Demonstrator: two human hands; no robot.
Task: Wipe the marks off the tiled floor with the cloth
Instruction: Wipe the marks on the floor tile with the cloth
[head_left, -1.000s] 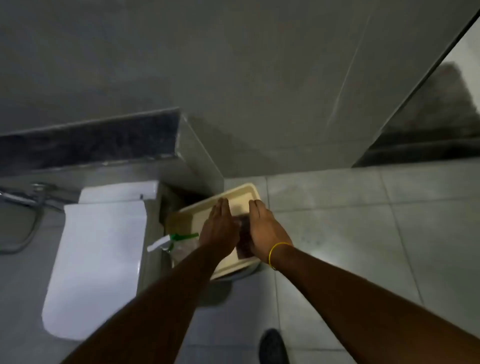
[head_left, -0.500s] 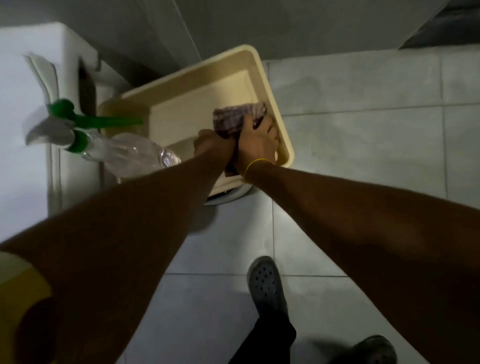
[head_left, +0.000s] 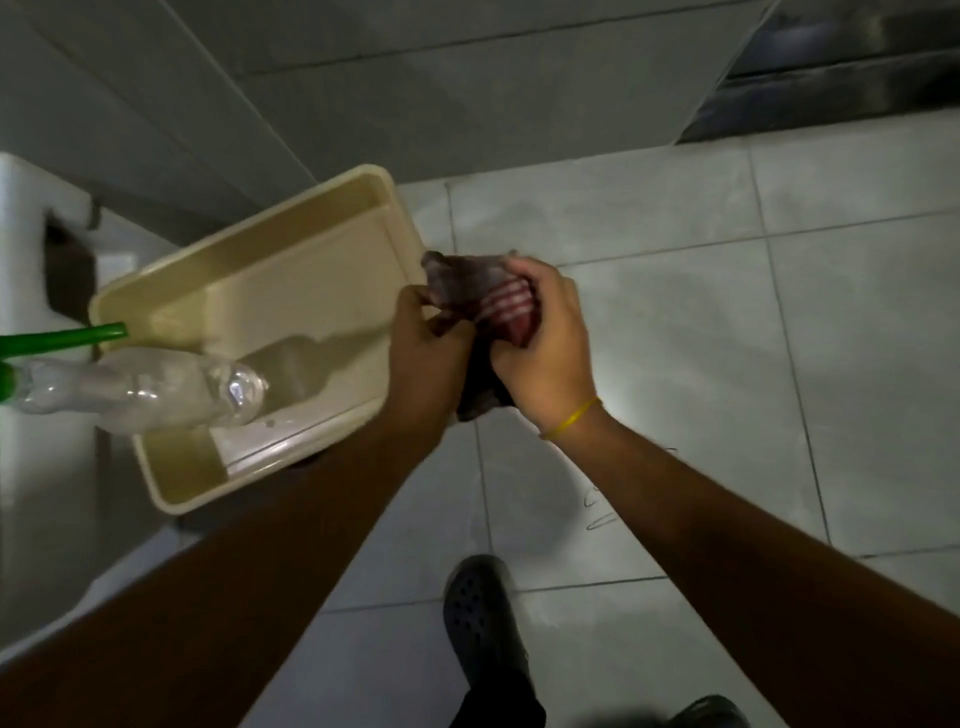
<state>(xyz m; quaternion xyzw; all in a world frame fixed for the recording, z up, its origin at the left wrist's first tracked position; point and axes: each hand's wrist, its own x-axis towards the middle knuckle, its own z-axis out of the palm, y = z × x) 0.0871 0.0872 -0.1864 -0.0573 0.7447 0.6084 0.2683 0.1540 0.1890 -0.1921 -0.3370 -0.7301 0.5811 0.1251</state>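
Cloth (head_left: 480, 301) is clenched, bunched, in both grips, left hand (head_left: 423, 353) and right hand (head_left: 545, 343), so the scribbled marks (head_left: 597, 506) may be smeared if it is pressed down unfolded.

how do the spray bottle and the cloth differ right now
The spray bottle is clear plastic with a green trigger; the cloth is dark maroon with pale stripes. The bottle lies on its side across the beige tub, untouched; the cloth is bunched up and gripped by both the left hand and the right hand, just past the tub's edge, above the tiled floor. Both are off the floor.
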